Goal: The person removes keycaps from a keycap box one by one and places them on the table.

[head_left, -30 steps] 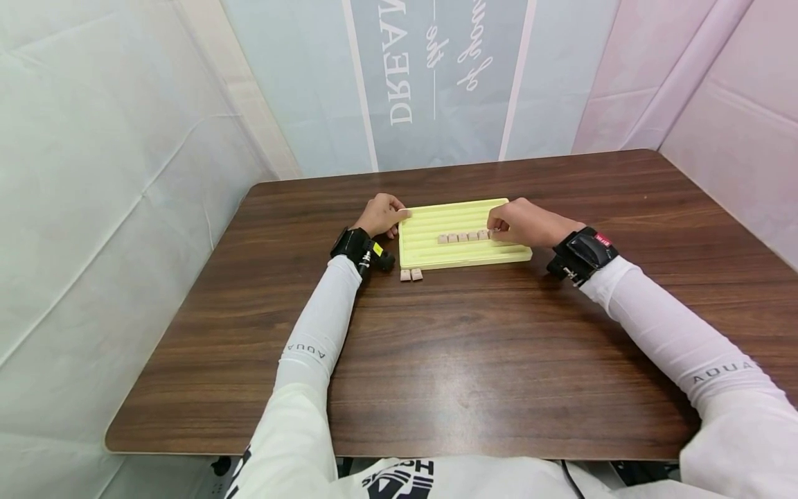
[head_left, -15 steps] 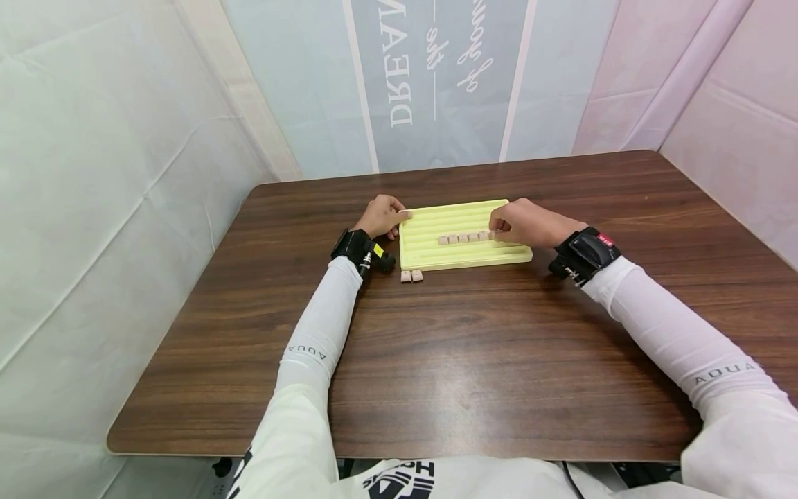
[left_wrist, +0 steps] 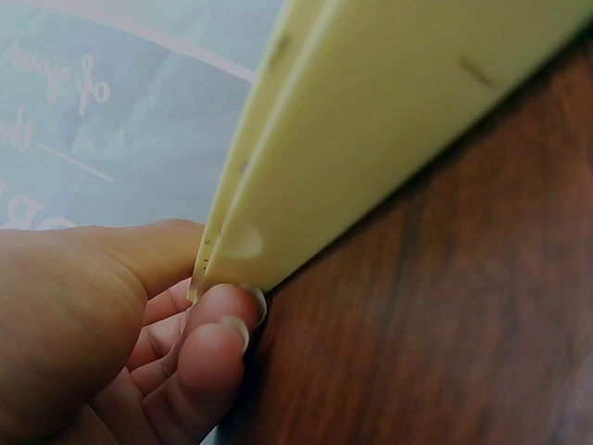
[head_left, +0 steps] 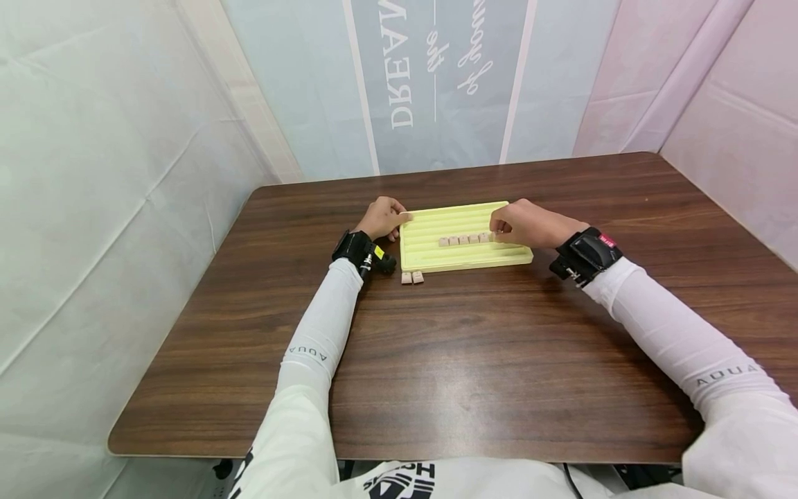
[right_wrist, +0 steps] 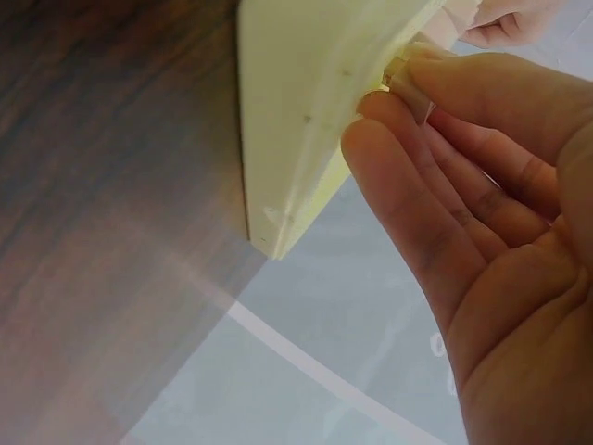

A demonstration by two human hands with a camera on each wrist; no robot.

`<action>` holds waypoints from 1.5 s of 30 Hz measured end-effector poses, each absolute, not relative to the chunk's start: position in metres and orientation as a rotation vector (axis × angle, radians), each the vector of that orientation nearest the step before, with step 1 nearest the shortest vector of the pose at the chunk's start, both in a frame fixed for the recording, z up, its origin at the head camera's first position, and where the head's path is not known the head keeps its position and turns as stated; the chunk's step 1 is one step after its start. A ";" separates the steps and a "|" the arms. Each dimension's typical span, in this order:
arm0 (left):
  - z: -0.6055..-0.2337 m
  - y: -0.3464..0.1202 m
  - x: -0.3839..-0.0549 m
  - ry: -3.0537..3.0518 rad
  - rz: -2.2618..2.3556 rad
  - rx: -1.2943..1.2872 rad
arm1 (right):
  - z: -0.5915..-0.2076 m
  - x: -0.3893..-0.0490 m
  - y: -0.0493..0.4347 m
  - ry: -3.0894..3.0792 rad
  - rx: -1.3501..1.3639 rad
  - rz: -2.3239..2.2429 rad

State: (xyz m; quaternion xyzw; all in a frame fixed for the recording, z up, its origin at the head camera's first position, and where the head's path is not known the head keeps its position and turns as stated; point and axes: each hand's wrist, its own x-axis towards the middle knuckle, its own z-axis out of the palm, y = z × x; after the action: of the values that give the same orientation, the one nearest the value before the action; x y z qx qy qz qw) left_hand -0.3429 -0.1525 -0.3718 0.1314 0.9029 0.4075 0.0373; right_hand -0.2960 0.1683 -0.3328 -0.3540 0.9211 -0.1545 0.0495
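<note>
A yellow ridged tray (head_left: 461,258) lies on the table. My left hand (head_left: 381,217) grips its far left corner, thumb over the rim and fingertips against the outer wall (left_wrist: 371,139) in the left wrist view. Several small beige keycaps (head_left: 463,240) form a row along one groove. At the right end of that row, my right hand (head_left: 530,223) pinches another keycap (right_wrist: 410,91) between thumb and fingertips; from the head it is mostly hidden behind the fingers. Two loose keycaps (head_left: 412,277) sit on the table, just off the tray's near left corner.
The brown wood table (head_left: 474,374) extends on all sides of the tray. Behind it hangs a printed grey-blue curtain (head_left: 449,83), and pale fabric walls (head_left: 93,208) stand left and right. A black strapped wrist camera (head_left: 586,255) is on the right wrist.
Almost nothing differs. The right hand has shifted very slightly to the right at the end of the keycap row; the left hand keeps its grip on the tray.
</note>
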 end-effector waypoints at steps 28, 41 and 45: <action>-0.370 -0.153 -0.340 2.761 1.260 0.405 | -0.293 -0.265 0.151 2.865 -1.197 -0.465; -0.372 -0.149 -0.339 2.754 1.243 0.418 | -0.298 -0.260 0.144 2.845 -1.251 -0.475; -0.372 -0.151 -0.341 2.771 1.242 0.403 | -0.294 -0.256 0.136 2.825 -1.286 -0.496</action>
State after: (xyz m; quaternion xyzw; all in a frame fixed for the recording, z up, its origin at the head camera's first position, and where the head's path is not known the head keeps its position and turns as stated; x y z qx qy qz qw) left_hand -0.3411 -0.1506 -0.3716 0.1313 0.9040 0.4050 0.0391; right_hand -0.2564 0.1358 -0.2940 -0.4092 0.8987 -0.1577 -0.0007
